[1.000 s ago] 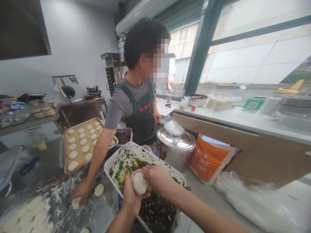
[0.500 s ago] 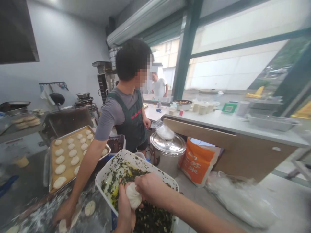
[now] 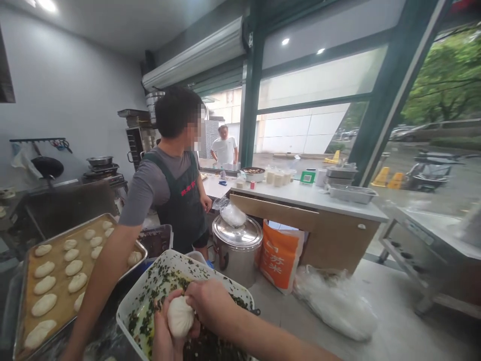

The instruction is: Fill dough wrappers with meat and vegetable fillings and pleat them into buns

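Note:
My left hand [image 3: 162, 335] cups a white pleated dough bun [image 3: 180, 317] from below. My right hand [image 3: 210, 311] pinches the bun's top from the right, fingers closed on the dough. Both hands hover over a white rectangular tub [image 3: 158, 273] holding dark green chopped filling [image 3: 148, 316]. A co-worker in a grey shirt and dark apron [image 3: 176, 190] stands just beyond the tub, one arm [image 3: 101, 281] reaching down to the lower left.
A metal tray of several flat dough rounds [image 3: 56, 271] lies at left. A lidded steel pot [image 3: 237, 245], an orange sack [image 3: 280, 255] and a clear plastic bag [image 3: 334, 306] sit on the floor. A counter [image 3: 311, 198] runs behind; another person [image 3: 224, 149] stands outside.
The view has tilted up and swung right, so the floured worktop has dropped out of sight. My hands keep the bun over the tub; the co-worker has turned away.

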Demonstrator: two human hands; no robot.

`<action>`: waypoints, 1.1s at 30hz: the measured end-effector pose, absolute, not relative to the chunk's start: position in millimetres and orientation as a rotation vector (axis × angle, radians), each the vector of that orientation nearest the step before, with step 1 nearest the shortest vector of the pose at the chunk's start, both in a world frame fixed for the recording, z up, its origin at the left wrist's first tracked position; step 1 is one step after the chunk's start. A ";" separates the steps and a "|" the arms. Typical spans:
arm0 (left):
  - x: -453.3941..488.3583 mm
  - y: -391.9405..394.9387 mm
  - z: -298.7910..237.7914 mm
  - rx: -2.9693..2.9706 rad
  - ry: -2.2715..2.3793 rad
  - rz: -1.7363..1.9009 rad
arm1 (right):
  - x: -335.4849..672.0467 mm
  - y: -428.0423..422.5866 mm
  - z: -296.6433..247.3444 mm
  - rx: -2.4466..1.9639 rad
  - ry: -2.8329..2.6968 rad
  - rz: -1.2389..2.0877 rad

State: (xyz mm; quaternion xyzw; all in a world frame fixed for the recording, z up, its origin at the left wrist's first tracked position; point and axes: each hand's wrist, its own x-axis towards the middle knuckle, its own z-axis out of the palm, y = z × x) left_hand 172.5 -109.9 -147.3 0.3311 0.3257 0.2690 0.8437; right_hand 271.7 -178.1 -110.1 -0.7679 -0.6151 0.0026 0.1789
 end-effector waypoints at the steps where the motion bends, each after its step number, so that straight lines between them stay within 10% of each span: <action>1: 170.9 -111.2 -144.4 0.713 0.684 0.590 | 271.1 -177.8 -109.6 -2.180 -1.694 0.012; 33: 163.7 -105.4 -142.6 0.848 0.613 0.543 | 276.0 -176.3 -94.0 -1.970 -1.631 0.364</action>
